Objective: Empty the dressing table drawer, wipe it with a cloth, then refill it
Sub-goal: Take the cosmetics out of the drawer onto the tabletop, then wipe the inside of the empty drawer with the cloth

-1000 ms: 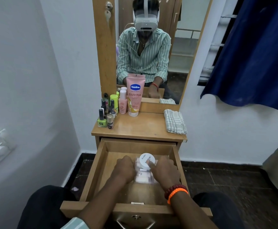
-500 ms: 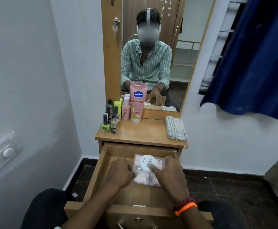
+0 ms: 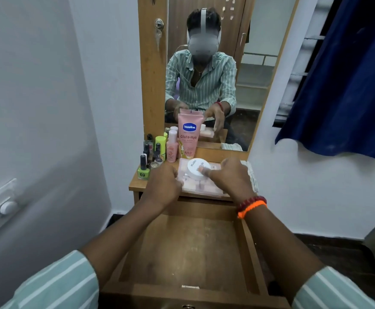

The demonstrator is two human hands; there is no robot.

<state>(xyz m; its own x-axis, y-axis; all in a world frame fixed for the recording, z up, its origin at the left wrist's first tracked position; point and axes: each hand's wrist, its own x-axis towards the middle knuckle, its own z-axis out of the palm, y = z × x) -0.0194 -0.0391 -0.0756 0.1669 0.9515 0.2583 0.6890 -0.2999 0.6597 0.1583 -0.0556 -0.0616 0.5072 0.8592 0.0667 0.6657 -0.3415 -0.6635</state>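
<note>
The wooden drawer (image 3: 188, 246) stands pulled out below me, its bottom bare. Both hands hold a clear flat box of pink items (image 3: 201, 187) over the dressing table top (image 3: 137, 186), with a white round jar (image 3: 196, 168) on it. My left hand (image 3: 163, 181) grips the box's left edge. My right hand (image 3: 230, 177) grips the right edge, its thumb pressing on the jar's lid. A folded grey cloth (image 3: 252, 175) lies on the top, mostly hidden behind my right hand.
At the table's back left stand a pink Vaseline tube (image 3: 188, 136), a small pink bottle (image 3: 172, 147), a green bottle (image 3: 160, 144) and several nail polish bottles (image 3: 144, 168). A mirror (image 3: 211, 70) rises behind. White wall left, blue curtain (image 3: 349, 74) right.
Both hands have lifted the clear box with the jar out of the drawer and up over the table top. The drawer now holds nothing visible.
</note>
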